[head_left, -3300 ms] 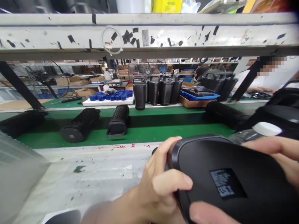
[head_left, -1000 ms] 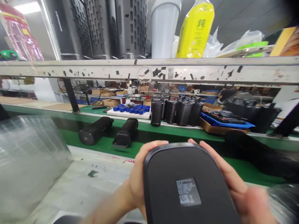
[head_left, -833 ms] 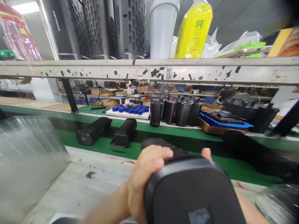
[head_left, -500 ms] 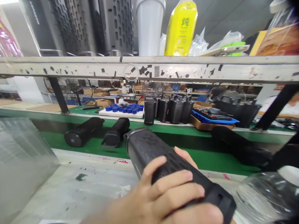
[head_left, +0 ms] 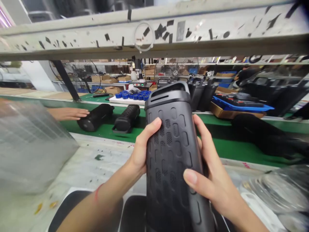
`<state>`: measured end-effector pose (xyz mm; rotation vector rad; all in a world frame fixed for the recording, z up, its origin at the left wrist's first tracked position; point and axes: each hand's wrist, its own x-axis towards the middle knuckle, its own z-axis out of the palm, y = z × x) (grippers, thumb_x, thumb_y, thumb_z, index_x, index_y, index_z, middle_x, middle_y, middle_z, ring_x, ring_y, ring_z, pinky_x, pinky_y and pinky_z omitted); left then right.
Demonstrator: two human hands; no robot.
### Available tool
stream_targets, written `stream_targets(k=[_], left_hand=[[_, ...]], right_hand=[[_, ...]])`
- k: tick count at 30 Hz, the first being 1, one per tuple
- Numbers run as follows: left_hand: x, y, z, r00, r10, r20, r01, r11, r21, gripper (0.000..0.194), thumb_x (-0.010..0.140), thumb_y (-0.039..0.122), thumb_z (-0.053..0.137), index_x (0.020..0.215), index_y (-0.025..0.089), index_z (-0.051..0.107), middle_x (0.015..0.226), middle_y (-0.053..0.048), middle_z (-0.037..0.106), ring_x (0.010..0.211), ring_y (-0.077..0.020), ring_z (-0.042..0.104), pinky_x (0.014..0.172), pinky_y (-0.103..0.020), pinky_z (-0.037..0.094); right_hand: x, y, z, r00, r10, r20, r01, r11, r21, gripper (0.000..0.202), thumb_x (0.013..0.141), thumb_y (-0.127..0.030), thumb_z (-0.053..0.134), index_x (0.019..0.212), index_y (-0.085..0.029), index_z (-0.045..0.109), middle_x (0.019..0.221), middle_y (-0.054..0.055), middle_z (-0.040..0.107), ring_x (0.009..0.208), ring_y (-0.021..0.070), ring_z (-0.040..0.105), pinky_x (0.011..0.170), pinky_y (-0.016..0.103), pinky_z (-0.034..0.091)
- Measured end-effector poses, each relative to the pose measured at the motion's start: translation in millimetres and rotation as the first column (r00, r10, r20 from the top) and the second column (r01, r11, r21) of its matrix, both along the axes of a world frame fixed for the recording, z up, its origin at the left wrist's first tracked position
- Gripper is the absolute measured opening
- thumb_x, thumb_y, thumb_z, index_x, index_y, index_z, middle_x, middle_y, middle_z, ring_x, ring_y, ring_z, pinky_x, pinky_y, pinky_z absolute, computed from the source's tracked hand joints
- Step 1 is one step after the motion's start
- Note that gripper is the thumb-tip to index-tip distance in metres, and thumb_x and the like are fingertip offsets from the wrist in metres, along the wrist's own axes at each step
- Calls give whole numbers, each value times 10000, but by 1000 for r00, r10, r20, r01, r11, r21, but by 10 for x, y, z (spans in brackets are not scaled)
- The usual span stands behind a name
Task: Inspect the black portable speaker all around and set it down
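Black speaker (head_left: 173, 154) is standing upright above the counter (head_left: 96, 161); we are gripping it with left hand (head_left: 141, 151) and right hand (head_left: 212, 180), fingers wrapped round its sides.

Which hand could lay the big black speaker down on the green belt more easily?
Probably the right hand: it wraps further round the speaker. The left hand only steadies its edge.

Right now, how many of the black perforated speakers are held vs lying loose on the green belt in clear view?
Black perforated cylindrical speaker held upright between left hand and right hand: 1
Black cylindrical speakers lying on the green conveyor belt, at and: 2
Total: 3
Blurred dark shapes on the belt to the right are not counted.
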<state>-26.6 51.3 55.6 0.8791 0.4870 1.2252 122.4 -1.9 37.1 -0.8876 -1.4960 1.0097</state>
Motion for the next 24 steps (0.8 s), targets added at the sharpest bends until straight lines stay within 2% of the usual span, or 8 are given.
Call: stream_targets(k=[3, 8, 10, 12, 15, 17, 20, 24], left_hand=[[-33, -62, 18, 987, -156, 37, 158, 984, -80, 437, 793, 567, 655, 927, 166, 762, 886, -70, 774, 976, -344, 722, 885, -476, 604], [-31, 38, -72, 1000, -28, 9, 28, 997, 69, 393, 688, 497, 782, 891, 162, 749, 952, -54, 753, 904, -271, 717, 817, -356, 599], [-7, 194, -200, 993, 44, -108, -39, 998, 49, 457, 659, 502, 790, 932, 142, 719, 929, -67, 734, 847, -236, 699, 747, -316, 581], [22, 363, -347, 970, 120, -211, -117, 993, 26, 505, 654, 479, 804, 995, 128, 679, 926, -72, 714, 802, -201, 671, 703, -290, 555], [46, 533, -505, 941, 180, -286, -169, 984, 60, 571, 613, 414, 867, 1047, 123, 637, 1006, -84, 696, 848, -197, 652, 741, -295, 539], [46, 573, -545, 933, 183, -311, -167, 983, 79, 604, 611, 423, 868, 1077, 128, 622, 1037, -90, 689, 867, -206, 649, 763, -315, 535], [38, 571, -541, 928, 175, -329, -155, 984, 85, 589, 643, 444, 832, 1081, 119, 611, 1042, -100, 680, 860, -207, 643, 761, -325, 526], [42, 538, -522, 927, 156, -341, -117, 984, 133, 615, 653, 433, 812, 1116, 100, 581, 1098, -126, 659, 916, -230, 634, 808, -353, 517]], right_hand=[[17, 15, -23, 997, 76, 3, -76, 996, 54, 919, 889, -582, 670, 1559, -414, 62, 1594, -93, 183, 1451, 160, 281, 1122, 232, 403], [92, 273, -213, 978, 137, 154, -184, 918, 350, 1037, 916, -640, 592, 1562, -290, -139, 1623, -29, -21, 1499, 194, 79, 1232, 332, 177], [140, 457, -372, 978, 145, 151, -183, 942, 281, 1111, 894, -659, 605, 1558, -216, -167, 1618, 16, -92, 1505, 192, 18, 1234, 350, 152], [196, 615, -521, 970, 170, 175, -190, 976, 109, 1225, 834, -657, 682, 1550, -173, -187, 1617, 89, -67, 1505, 227, 77, 1218, 405, 226], [269, 719, -625, 934, 194, 300, -187, 981, -54, 1487, 671, -547, 864, 1474, -228, -346, 1607, 140, -23, 1473, 278, 204, 1170, 506, 307], [295, 706, -608, 907, 191, 375, -180, 982, -64, 1568, 612, -488, 907, 1414, -274, -423, 1606, 112, -59, 1476, 262, 193, 1172, 518, 289], [298, 638, -515, 880, 171, 444, -150, 985, -83, 1542, 620, -476, 893, 1414, -307, -418, 1605, 54, -100, 1486, 233, 152, 1182, 488, 287], [302, 568, -391, 891, 112, 441, -59, 990, -132, 1303, 760, -485, 787, 1487, -364, -287, 1600, 55, 114, 1442, 261, 284, 1154, 527, 345]])
